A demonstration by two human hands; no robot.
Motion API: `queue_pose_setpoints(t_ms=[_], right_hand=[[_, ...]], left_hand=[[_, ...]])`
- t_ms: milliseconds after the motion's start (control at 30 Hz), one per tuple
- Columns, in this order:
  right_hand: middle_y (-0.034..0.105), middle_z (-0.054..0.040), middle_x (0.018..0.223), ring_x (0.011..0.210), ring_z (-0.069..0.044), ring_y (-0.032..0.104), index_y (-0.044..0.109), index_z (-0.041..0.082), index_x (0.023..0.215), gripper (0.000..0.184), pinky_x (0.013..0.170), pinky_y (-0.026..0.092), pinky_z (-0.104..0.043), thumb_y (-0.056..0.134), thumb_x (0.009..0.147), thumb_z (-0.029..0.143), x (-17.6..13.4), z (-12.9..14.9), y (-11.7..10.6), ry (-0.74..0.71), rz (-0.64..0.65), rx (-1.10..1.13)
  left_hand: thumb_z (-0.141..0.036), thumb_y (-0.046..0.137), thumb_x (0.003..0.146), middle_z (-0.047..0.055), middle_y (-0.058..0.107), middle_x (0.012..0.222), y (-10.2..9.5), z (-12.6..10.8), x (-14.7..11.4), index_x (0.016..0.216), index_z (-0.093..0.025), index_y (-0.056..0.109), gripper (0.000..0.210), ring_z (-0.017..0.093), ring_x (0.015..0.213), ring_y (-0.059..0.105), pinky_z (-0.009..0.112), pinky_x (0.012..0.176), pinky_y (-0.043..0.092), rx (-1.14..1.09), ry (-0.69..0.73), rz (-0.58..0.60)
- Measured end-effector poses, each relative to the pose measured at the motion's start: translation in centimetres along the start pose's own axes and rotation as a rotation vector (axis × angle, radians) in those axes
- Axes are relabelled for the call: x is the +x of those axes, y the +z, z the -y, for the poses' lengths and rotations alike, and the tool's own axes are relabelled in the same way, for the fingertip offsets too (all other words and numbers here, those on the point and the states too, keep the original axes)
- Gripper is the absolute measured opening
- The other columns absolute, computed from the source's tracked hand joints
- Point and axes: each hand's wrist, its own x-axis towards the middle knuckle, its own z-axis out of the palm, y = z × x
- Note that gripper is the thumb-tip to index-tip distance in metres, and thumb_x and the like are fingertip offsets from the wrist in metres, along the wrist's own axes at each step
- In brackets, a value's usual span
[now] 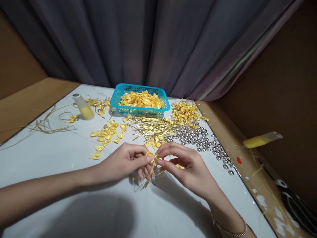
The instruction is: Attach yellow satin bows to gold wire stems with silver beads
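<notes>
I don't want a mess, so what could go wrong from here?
The left hand pinches a small bow and the right hand its thin cord, so either might slip. Loose beads reach the table's right edge; a brush of the right hand could scatter some. The bottle stands near stray cords, so a snag could tip it.
</notes>
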Motion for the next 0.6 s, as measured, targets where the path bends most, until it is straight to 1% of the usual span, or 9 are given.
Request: queue_pose_setpoints(t_ms=[100,300,467,600], right_hand=[[0.063,-0.0057,0.088,0.083,-0.015,0.06,0.064,0.018,0.082,0.009,0.059,0.055,-0.023,0.056,0.085,0.016,0.01,-0.02,0.0,-0.005,0.007,0.007],[0.063,-0.0058,0.089,0.081,-0.014,0.06,0.065,0.017,0.084,0.008,0.059,0.054,-0.022,0.058,0.083,0.014,-0.12,-0.07,-0.04,-0.018,0.01,0.01],[0.063,-0.0054,0.088,0.081,-0.014,0.06,0.065,0.017,0.083,0.009,0.059,0.054,-0.021,0.057,0.083,0.012,-0.07,-0.08,-0.01,-0.048,0.005,0.002],[0.062,-0.0053,0.089,0.082,-0.013,0.06,0.065,0.017,0.083,0.006,0.058,0.053,-0.02,0.061,0.081,0.013,-0.04,-0.04,-0.13,-0.036,0.015,-0.01]], left_hand=[[-0.032,0.05,0.089,0.003,0.069,0.067,0.0,0.13,-0.08,0.074,-0.013,0.062,0.027,0.01,0.056,0.062,0.019,0.057,0.051,0.04,0.034,-0.012],[-0.029,0.05,0.089,0.003,0.068,0.07,-0.1,0.38,-0.13,0.075,-0.012,0.064,0.026,0.008,0.057,0.061,0.016,0.056,0.05,0.17,0.145,-0.055],[-0.027,0.049,0.089,0.002,0.068,0.068,-0.01,0.37,-0.24,0.075,-0.012,0.064,0.026,0.008,0.056,0.061,0.016,0.055,0.05,0.185,0.162,-0.052],[-0.026,0.049,0.089,0.002,0.068,0.068,-0.06,0.38,-0.32,0.075,-0.013,0.065,0.025,0.007,0.055,0.061,0.015,0.054,0.049,0.229,0.199,-0.063]])
